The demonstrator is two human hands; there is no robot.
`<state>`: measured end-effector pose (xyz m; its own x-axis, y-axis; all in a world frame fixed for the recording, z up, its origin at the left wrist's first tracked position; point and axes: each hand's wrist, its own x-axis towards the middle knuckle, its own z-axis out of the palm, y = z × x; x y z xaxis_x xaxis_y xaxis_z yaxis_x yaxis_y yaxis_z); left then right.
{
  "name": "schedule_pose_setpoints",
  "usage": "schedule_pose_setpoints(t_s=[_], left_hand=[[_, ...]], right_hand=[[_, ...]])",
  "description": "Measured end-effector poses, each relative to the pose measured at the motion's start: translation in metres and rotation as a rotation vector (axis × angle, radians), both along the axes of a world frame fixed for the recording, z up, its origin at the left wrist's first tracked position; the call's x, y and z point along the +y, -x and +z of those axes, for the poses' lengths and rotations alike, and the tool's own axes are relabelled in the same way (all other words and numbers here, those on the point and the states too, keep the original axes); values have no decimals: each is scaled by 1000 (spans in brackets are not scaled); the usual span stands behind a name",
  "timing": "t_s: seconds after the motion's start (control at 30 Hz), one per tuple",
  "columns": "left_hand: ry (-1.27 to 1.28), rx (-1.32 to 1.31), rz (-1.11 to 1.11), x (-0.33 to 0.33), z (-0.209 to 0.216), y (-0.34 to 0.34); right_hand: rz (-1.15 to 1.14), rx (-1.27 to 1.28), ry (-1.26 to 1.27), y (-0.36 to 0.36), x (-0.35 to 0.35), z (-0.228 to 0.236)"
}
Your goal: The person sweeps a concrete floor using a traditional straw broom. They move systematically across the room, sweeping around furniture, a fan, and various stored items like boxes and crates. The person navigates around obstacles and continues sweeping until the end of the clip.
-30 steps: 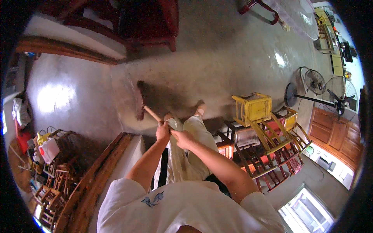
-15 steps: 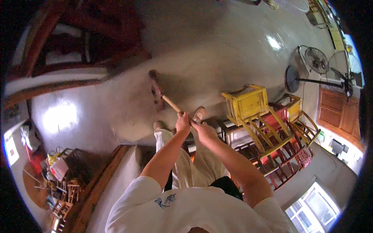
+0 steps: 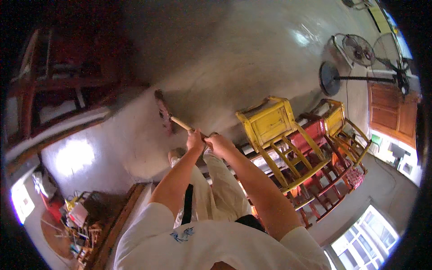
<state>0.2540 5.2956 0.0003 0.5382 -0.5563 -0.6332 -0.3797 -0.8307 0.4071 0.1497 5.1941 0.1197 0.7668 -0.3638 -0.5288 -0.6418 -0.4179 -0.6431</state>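
Observation:
Both of my hands grip the pale wooden handle of a floor mop [image 3: 180, 123]. My left hand [image 3: 195, 140] is closed round the handle nearer to the head. Just behind it, to the right and closer to my body, my right hand [image 3: 218, 145] is wrapped round the handle's upper part. The mop's long, narrow, reddish-brown head [image 3: 162, 110] lies on the grey floor ahead of my feet, slightly to the left. My fingers hide parts of the handle.
Yellow wooden chairs [image 3: 271, 123] and red ones stand stacked close on my right. Farther right is a black standing fan [image 3: 330, 78]. Dark wooden furniture [image 3: 67, 83] fills the far left. A cluttered round table [image 3: 56, 234] is at the lower left.
The whole view has shifted as I moved. My hands and the mop now appear farther left, and the chairs sit closer to my right arm. Both hands keep their grip.

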Motion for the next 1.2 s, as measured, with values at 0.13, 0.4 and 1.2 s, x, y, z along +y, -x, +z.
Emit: schedule_pose_setpoints(t_s=[0.13,0.4,1.2], left_hand=[[62,264,319,-72,-17,60],[259,-65,-450,-169,29,82],[154,196,-722,-470,29,14]], right_hand=[[-93,21,80,63,-54,2],[-350,57,143,101,-108,48],[-944,87,181,30,-322,35]])
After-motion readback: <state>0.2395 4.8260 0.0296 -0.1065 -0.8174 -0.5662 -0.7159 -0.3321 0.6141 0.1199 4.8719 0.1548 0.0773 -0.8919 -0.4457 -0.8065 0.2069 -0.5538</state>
